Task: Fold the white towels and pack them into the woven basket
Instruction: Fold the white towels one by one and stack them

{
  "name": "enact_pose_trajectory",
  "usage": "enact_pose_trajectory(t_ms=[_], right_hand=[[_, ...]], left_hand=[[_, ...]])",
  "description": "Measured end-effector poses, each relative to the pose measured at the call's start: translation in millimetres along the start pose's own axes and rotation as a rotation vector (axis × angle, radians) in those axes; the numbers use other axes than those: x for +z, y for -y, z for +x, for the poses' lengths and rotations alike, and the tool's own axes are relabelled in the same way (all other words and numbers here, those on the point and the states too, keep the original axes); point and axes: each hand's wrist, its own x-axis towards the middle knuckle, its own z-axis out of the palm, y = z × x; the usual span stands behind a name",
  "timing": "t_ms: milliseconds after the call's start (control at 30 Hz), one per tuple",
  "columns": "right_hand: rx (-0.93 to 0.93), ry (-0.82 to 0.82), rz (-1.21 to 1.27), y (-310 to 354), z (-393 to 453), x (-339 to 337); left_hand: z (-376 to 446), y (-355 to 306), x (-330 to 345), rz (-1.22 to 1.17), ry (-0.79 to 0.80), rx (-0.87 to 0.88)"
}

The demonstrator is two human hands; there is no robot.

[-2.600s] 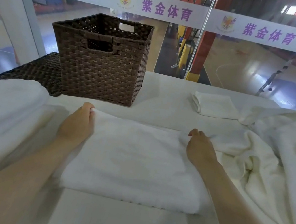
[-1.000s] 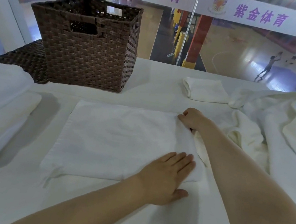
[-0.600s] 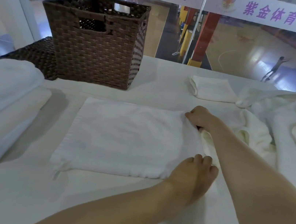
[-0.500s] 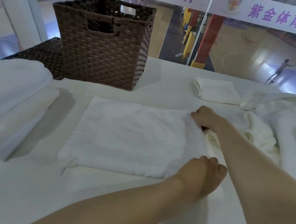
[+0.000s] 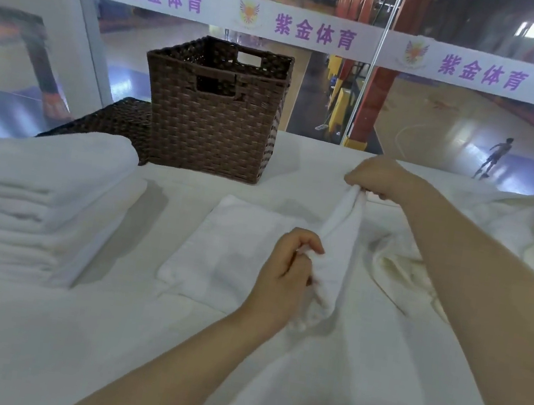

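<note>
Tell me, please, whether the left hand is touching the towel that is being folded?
Touching. The head view shows the left hand with its fingers curled around the near corner of the towel, lifting that edge while the right hand pinches the far corner.

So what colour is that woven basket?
Dark brown, an even weave all over; the woven basket shows clearly in the head view.
</note>
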Motion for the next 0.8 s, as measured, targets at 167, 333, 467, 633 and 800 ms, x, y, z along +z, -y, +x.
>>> enact_pose_trajectory(t_ms=[167, 333, 467, 633, 800], right_hand=[[-0.079, 0.012, -0.106, 96, -11, 2], [-0.066, 0.147, 0.023, 163, -9, 37], [-0.048, 0.221, 0.150, 186, 2, 68], [-0.070, 0.148, 0.145, 193, 13, 101], [-0.155, 0.026, 0.055, 190, 17, 131]], left_hand=[[-7, -16, -47, -0.307, -0.159, -0.047], [-14, -14, -103, -0.409, -0.222, -0.079], [-19, -5, -140, -0.172, -0.271, -0.105], [-9, 10, -184, 0.300, -0.363, -0.177], [-3, 29, -202, 0.446, -0.249, -0.314]])
